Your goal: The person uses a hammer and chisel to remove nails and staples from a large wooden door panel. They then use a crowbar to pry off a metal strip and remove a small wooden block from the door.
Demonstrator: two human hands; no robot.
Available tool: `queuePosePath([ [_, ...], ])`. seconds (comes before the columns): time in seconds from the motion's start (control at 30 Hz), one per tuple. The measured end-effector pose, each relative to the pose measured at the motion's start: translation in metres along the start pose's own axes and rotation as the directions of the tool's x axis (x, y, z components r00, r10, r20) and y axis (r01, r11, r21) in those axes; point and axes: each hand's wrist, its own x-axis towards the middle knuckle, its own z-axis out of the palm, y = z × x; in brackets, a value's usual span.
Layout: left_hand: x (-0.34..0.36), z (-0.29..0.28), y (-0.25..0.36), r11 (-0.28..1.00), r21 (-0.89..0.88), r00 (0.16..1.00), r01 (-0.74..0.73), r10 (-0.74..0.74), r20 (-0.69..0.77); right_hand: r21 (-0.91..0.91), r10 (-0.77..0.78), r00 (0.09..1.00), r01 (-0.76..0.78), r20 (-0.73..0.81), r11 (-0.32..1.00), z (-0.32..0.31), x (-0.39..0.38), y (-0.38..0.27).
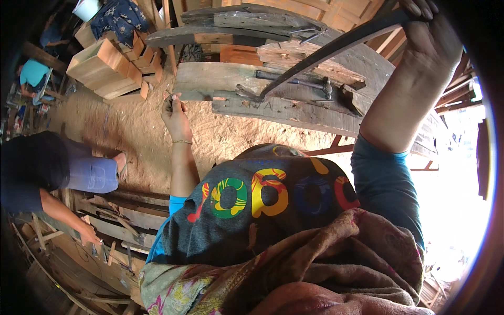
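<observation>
My right hand (pixel 428 34), raised at the upper right, grips the upper end of a long dark pry bar (pixel 336 50). The bar slants down to the left, and its forked end rests on or just over a worn plank (pixel 299 116). At the left end of the planks is my left hand (pixel 177 113). Its fingers are pinched together by the board's edge, around something small and dark that I cannot make out. A hammer (pixel 294 81) lies on the boards behind the bar, its head toward the right.
A broken piece of wood (pixel 315 62) lies beyond the hammer, and more weathered boards (pixel 236 31) stand farther back. Wooden boxes (pixel 107 68) are stacked at the upper left. A co-worker (pixel 68 168) bends over timber at the left; another person (pixel 34 76) sits farther off.
</observation>
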Motion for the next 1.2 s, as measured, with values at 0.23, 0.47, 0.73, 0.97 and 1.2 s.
queuePosePath([
  [0.23, 0.005, 0.020, -0.027, 0.990, 0.109, 0.992, 0.087, -0.096, 0.085, 0.012, -0.102, 0.956, 0.109, -0.274, 0.994, -0.105, -0.081, -0.056],
  [0.47, -0.005, 0.062, -0.045, 0.893, 0.417, 0.906, -0.168, -0.027, 0.423, 0.333, 0.033, 0.685, 0.311, -0.728, 0.890, -0.317, -0.344, 0.005],
  [0.73, 0.027, 0.144, -0.026, 0.296, 0.518, 0.432, -0.803, -0.311, 0.847, 0.268, 0.015, 0.415, 0.558, -0.910, 0.786, -0.262, -0.430, 0.049],
  [0.97, 0.018, 0.178, 0.029, 0.668, 0.268, 0.498, -0.694, 0.176, 0.849, 0.299, -0.119, 0.685, 0.149, -0.719, -0.943, -0.248, -0.354, -0.051],
  [1.2, -0.028, 0.151, 0.022, 0.910, -0.227, 0.703, 0.348, -0.092, 0.706, -0.835, -0.649, 0.669, -0.543, -0.362, -0.093, -0.248, -0.206, -0.169],
])
